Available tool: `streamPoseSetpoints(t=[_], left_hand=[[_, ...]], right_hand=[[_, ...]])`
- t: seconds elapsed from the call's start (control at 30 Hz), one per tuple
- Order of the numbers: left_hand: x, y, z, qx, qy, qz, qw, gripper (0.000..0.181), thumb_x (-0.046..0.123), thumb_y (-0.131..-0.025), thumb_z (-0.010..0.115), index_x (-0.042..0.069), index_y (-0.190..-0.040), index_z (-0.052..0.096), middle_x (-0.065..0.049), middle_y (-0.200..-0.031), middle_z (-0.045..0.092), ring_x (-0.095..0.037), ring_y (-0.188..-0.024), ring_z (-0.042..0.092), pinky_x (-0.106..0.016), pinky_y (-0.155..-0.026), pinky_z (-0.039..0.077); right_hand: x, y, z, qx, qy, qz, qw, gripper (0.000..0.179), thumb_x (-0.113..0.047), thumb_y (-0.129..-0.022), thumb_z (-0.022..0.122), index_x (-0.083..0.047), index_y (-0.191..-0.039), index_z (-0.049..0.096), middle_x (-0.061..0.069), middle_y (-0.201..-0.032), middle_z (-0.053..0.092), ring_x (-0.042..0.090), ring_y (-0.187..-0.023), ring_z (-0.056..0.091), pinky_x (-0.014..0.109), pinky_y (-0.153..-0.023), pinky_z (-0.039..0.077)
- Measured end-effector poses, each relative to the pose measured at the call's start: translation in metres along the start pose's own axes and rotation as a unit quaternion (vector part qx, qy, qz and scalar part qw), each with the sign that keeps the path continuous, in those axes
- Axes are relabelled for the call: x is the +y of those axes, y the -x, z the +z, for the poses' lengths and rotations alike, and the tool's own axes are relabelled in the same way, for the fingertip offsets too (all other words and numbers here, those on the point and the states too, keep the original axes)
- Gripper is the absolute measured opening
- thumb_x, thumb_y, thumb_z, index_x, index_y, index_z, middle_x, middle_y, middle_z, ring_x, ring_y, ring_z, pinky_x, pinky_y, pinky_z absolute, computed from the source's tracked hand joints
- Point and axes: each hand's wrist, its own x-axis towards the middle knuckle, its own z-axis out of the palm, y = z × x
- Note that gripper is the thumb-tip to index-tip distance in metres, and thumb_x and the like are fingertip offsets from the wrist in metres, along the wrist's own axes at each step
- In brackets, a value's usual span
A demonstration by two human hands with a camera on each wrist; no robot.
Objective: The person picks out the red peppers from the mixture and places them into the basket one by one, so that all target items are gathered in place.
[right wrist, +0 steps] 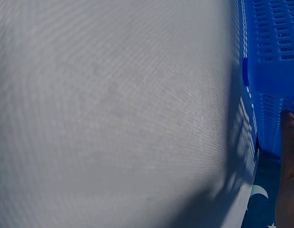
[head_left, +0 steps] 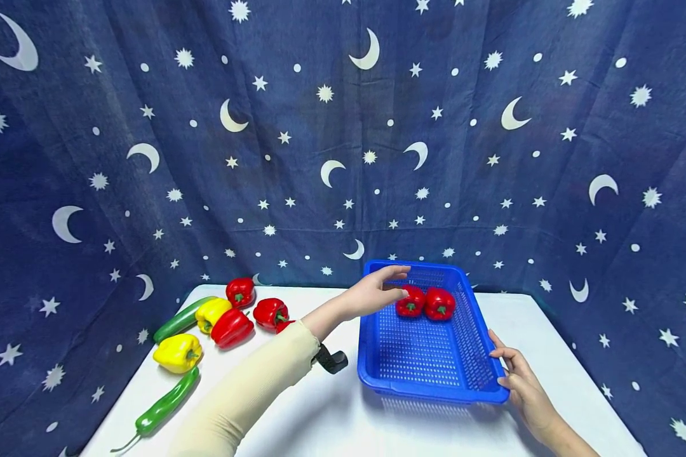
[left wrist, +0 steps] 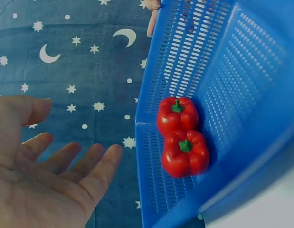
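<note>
A blue perforated plastic basket (head_left: pixel 423 392) is on the right half of the white table. Side by side at its far end lie two red bell peppers (head_left: pixel 439 304) (left wrist: pixel 184 153) with green stems. My left hand (head_left: pixel 371 295) reaches over the basket's left rim beside these peppers. Its fingers are spread and slightly bent, with nothing in the palm, as the left wrist view shows. At the basket's right rim, my right hand (head_left: pixel 523 387) grips the edge between thumb and fingers. One finger (right wrist: pixel 289 147) of it shows along the basket wall in the right wrist view.
On the table's left lie several more red bell peppers (head_left: pixel 232 329), two yellow bell peppers (head_left: pixel 178 353), a long green chili pepper (head_left: pixel 167 405) and a cucumber-like green vegetable (head_left: pixel 181 319). My left forearm partly hides one red piece. A dark blue star-and-moon curtain (head_left: pixel 297 127) surrounds the table.
</note>
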Motion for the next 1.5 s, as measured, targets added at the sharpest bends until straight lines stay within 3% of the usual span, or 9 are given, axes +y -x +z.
streamPoseSetpoints(t=[0.57, 0.83, 1.0, 1.33, 1.5], left_hand=[[-0.014, 0.062, -0.028, 0.009, 0.008, -0.001, 0.9999, 0.058, 0.027, -0.103, 0.062, 0.016, -0.156, 0.042, -0.003, -0.156, 0.046, -0.031, -0.139, 0.048, -0.044, -0.107, 0.048], [-0.029, 0.093, -0.052, 0.029, -0.002, 0.002, 0.9996, 0.056, 0.022, -0.103, 0.062, 0.017, -0.155, 0.043, -0.002, -0.156, 0.046, -0.028, -0.139, 0.049, -0.044, -0.107, 0.048], [-0.039, 0.114, -0.070, 0.037, -0.015, -0.016, 0.9991, 0.055, 0.019, -0.103, 0.062, 0.018, -0.155, 0.044, -0.003, -0.155, 0.047, -0.030, -0.140, 0.047, -0.047, -0.105, 0.049], [-0.079, 0.144, -0.101, 0.032, -0.056, -0.046, 0.9969, 0.053, 0.009, -0.101, 0.057, 0.013, -0.153, 0.046, -0.010, -0.152, 0.049, -0.034, -0.139, 0.047, -0.047, -0.105, 0.049], [-0.101, 0.155, -0.109, 0.043, -0.068, -0.089, 0.9928, 0.055, 0.009, -0.099, 0.059, 0.016, -0.152, 0.049, -0.011, -0.146, 0.053, -0.035, -0.134, 0.050, -0.045, -0.102, 0.052]], right_hand=[[0.001, -0.001, -0.001, 0.002, 0.004, -0.004, 1.0000, 0.045, 0.005, -0.088, 0.039, 0.002, -0.133, 0.036, -0.001, -0.172, 0.010, -0.001, -0.150, 0.013, 0.015, -0.095, 0.038], [0.002, -0.001, -0.001, 0.014, 0.011, 0.006, 0.9998, 0.045, 0.004, -0.087, 0.040, 0.001, -0.132, 0.036, -0.002, -0.172, 0.010, -0.001, -0.151, 0.012, 0.017, -0.096, 0.038], [0.002, -0.001, -0.001, 0.013, 0.009, 0.003, 0.9999, 0.045, 0.004, -0.087, 0.040, 0.002, -0.132, 0.035, -0.001, -0.172, 0.010, 0.000, -0.151, 0.012, 0.015, -0.095, 0.038], [0.002, -0.001, -0.002, 0.009, 0.012, 0.004, 0.9999, 0.046, 0.003, -0.088, 0.040, 0.000, -0.134, 0.035, -0.002, -0.172, 0.009, 0.003, -0.153, 0.008, 0.016, -0.095, 0.038], [0.001, -0.001, -0.001, 0.010, 0.011, 0.007, 0.9999, 0.046, 0.004, -0.088, 0.040, 0.001, -0.133, 0.035, -0.002, -0.172, 0.010, 0.005, -0.153, 0.008, 0.016, -0.094, 0.038]])
